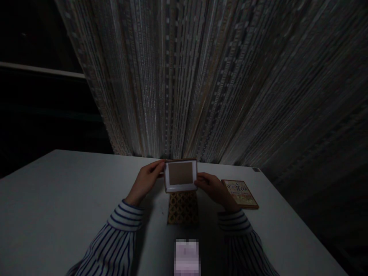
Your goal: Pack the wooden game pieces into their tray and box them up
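Note:
A small shallow box or lid (180, 173) is held up at the middle of the table's far part, its inside facing me, with a white border around a brown rectangle. My left hand (146, 180) grips its left edge, fingers closed on it. At its right edge my right hand (214, 188) holds on with thumb and fingers. Just below and nearer to me lies a dark box with a gold pattern (183, 209), which neither hand touches. Beside my right wrist rests a flat decorated piece with a brown rim (241, 193).
The white table (71, 199) reaches back to a string curtain (184, 76). A small dark label (255, 170) sits at the table's far right corner. A pixelated pinkish patch (187, 257) shows at the bottom centre. The scene is dim.

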Available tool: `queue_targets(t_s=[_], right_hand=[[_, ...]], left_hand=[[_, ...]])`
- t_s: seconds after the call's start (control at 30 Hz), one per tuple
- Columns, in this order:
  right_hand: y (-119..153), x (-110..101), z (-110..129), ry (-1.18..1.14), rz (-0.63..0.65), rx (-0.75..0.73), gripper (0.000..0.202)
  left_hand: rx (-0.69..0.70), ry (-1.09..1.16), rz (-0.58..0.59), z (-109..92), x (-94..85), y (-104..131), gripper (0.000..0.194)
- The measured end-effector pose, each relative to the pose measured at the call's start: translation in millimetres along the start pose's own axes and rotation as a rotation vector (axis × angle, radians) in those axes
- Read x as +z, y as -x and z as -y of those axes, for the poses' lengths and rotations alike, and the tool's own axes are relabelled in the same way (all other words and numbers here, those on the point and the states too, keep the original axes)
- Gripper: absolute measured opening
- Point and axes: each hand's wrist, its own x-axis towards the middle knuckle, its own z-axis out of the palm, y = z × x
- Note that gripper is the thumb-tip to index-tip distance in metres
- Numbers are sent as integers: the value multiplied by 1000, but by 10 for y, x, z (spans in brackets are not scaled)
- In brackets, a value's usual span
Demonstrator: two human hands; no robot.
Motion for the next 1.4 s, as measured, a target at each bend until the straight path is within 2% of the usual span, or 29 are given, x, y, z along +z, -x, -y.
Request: queue_targets(t_s=[0.13, 0.3, 0.43, 0.6, 0.97, 1.4], right_hand=[[9, 7, 30, -18, 23, -20, 28], [34, 3, 72, 64, 8, -37, 25], [64, 5, 152, 196, -55, -83, 23], [81, 25, 241, 309, -159, -134, 20], [72, 39, 153, 509, -239, -324, 21], [75, 78, 150, 702, -283, -430, 24]], left_hand=[[14, -58, -14, -31, -20, 6, 50], [20, -96, -36, -26, -46, -6, 49], [21, -122, -50, -65, -52, 15, 49], [23, -133, 2, -134, -79, 48, 50], [-13, -177, -7, -156, -118, 58, 50], [-145, -94, 10, -142, -111, 54, 42]])
